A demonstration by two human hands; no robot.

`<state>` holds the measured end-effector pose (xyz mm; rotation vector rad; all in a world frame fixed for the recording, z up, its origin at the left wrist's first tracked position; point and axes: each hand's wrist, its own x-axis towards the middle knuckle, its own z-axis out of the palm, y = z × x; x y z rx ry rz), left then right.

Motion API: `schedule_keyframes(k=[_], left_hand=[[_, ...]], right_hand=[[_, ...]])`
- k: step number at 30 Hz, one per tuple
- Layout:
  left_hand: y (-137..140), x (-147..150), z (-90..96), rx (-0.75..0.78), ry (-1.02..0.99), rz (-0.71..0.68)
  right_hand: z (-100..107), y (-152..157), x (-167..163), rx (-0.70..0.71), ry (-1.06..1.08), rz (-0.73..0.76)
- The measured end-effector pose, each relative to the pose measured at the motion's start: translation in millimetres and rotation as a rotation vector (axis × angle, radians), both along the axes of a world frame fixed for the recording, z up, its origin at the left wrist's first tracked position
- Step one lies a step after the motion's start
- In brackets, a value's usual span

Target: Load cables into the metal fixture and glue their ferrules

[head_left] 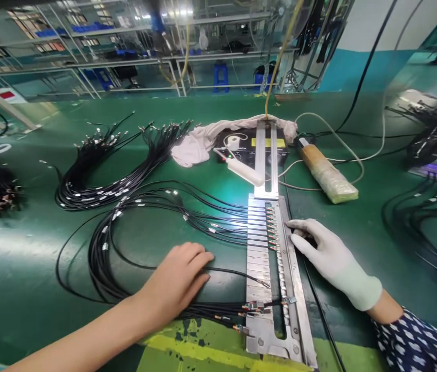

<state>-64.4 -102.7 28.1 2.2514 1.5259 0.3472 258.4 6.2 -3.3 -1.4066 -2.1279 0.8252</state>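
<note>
My bare left hand [185,274] is closed around a black cable [228,270], which comes out between thumb and forefinger. That cable's stripped end lies on a slotted metal fixture [257,258]. Below the hand, a bundle of black cables [218,309] ends in small metal connectors [255,306] on the fixture's lower part. Several more cables lie side by side in the upper slots, with their copper-coloured tips [270,227] at the central opening. My right hand [327,261], in a white glove, has thumb and forefinger bent against the right edge of the fixture's long bar [289,253].
A black control box [247,147] with a cloth [193,150] around it stands behind the fixture. A white lamp [245,171] lights the cables. A wrapped tool-like block [329,173] lies right of it. More cable bundles [98,191] lie on the left of the green table [156,230].
</note>
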Motion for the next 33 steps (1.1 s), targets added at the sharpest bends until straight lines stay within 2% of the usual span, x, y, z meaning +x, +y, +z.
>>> schedule_keyframes(k=[3, 6, 11, 17, 22, 26, 30, 33], left_hand=[[7, 25, -5.0, 0.004, -0.021, -0.107], [15, 38, -7.3, 0.007, -0.054, -0.19], [35, 40, -8.6, 0.09, -0.063, -0.272], [63, 48, -1.8, 0.221, 0.067, -0.396], [73, 58, 7.4, 0.274, 0.126, -0.451], [78, 56, 5.7, 0.28, 0.115, -0.551], [75, 51, -4.1, 0.251, 0.084, -0.541], [66, 47, -13.0, 0.289, 0.072, -0.457]], right_hand=[[0, 1, 0, 0.005, 0.016, 0.0], [-1, 1, 0, 0.005, 0.032, 0.005], [0, 3, 0, 0.007, 0.052, 0.0], [2, 5, -1, 0.012, 0.065, -0.006], [4, 6, -1, 0.017, 0.078, -0.006], [4, 7, -1, 0.024, 0.093, 0.004], [4, 8, -1, 0.02, 0.111, 0.013], [6, 9, -1, 0.007, 0.119, 0.009]])
